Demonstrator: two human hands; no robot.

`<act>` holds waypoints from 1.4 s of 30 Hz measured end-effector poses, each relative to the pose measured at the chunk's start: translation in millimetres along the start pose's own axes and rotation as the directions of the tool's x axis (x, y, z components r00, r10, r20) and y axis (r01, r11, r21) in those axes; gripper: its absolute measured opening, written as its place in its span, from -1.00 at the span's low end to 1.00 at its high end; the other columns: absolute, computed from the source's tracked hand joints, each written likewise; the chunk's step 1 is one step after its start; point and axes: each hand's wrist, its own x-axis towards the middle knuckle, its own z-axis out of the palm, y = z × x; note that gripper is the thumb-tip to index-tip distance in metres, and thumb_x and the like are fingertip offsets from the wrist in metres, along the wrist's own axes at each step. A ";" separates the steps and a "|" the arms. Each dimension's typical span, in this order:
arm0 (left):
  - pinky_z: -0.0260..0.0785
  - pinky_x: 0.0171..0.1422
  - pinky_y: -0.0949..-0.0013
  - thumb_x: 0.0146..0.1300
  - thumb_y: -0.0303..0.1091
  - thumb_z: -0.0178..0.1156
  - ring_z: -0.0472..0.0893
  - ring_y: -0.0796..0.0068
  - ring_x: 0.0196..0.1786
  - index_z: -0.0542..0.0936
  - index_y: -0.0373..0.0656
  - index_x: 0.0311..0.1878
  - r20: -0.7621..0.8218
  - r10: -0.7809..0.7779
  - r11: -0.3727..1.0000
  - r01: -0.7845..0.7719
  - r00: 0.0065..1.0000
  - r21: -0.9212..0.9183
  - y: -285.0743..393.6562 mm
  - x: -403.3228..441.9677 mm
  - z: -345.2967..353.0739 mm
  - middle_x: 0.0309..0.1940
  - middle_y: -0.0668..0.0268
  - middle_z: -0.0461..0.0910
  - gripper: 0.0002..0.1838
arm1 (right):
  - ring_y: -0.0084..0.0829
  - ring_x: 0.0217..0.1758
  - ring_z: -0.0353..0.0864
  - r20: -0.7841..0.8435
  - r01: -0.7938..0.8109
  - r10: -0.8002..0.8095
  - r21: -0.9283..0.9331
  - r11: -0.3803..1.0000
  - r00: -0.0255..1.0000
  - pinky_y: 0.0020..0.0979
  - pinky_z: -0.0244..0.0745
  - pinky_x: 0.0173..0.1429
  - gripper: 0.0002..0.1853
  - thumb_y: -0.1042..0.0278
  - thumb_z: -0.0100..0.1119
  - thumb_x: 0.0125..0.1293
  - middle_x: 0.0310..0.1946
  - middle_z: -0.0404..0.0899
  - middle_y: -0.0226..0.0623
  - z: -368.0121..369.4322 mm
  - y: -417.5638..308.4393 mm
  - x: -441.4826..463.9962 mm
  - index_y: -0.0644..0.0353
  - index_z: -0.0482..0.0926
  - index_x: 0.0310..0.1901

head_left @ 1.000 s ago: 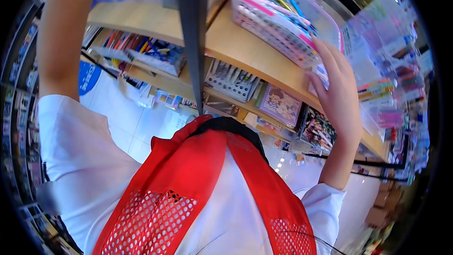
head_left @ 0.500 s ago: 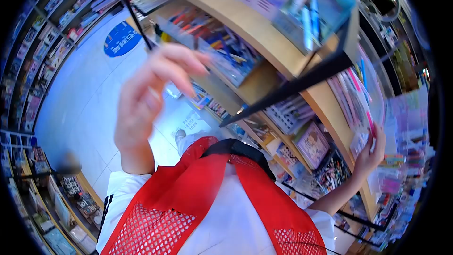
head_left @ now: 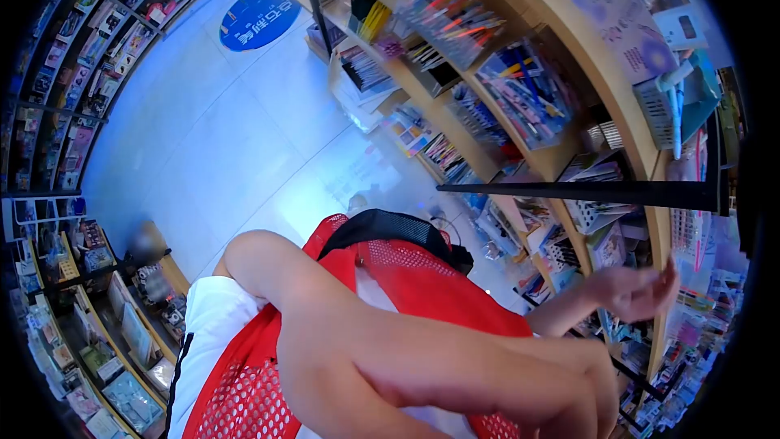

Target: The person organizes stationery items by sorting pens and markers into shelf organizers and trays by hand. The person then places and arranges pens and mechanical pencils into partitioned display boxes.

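Observation:
My left hand (head_left: pixel 520 370) is large and blurred close to the camera, its arm crossing the front of the red mesh vest (head_left: pixel 439 289). Its fingers bend down toward the lower edge, and what they hold, if anything, is hidden. My right hand (head_left: pixel 638 291) is at the right, beside the wooden shelf edge (head_left: pixel 660 240), fingers loosely curled and apart with nothing visible in them. Just above it is the white mesh basket with a pink rim (head_left: pixel 689 232). Higher up, a teal basket (head_left: pixel 700 102) holds light blue pens.
A black metal post (head_left: pixel 577 191) juts across the shelving. Trays of pens (head_left: pixel 524 93) fill the shelves beyond it. Pale floor tiles (head_left: pixel 268 126) carry a round blue sign (head_left: pixel 260 18). More stocked shelves (head_left: pixel 69 106) curve along the left.
The view has swung toward the left-hand aisle. My left hand has come down and across my body. My right hand has let go of the pink-rimmed basket's edge and moved off it.

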 end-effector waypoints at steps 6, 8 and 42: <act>0.22 0.07 0.26 0.32 0.16 -0.09 0.42 0.27 -0.10 0.48 -0.37 -0.11 -0.081 -0.134 0.991 0.132 0.988 -0.029 57.1 -0.3 -0.6 -0.10 0.05 0.37 -0.37 | -0.24 0.01 0.47 0.406 -0.382 0.264 0.244 0.891 0.875 -0.25 0.43 0.17 -0.64 0.73 -0.11 0.17 -0.07 0.34 -0.06 65.6 -97.6 -36.0 0.50 0.34 0.04; 0.15 0.15 0.25 0.31 0.18 -0.09 0.42 0.28 -0.10 0.49 -0.36 -0.11 -0.079 -0.195 0.981 0.194 0.978 -0.026 75.8 2.1 -8.6 -0.11 0.05 0.38 -0.36 | -0.23 0.01 0.46 0.508 -0.486 0.313 0.252 0.837 0.803 -0.29 0.39 0.14 -0.61 0.73 -0.13 0.16 -0.05 0.35 -0.05 79.2 -106.8 -43.2 0.46 0.35 0.07; 0.35 -0.19 0.30 -0.03 -0.26 0.29 0.56 0.35 -0.31 0.52 -0.07 -0.46 -0.390 -0.614 -0.711 -0.266 0.686 0.651 244.4 33.5 -385.5 -0.45 0.36 0.55 -0.84 | 0.05 0.23 0.31 0.933 -0.477 0.339 -0.245 0.844 0.121 -0.11 0.27 0.25 -0.52 0.11 0.07 0.27 0.08 0.42 -0.01 338.4 -147.4 -129.1 0.35 0.43 0.07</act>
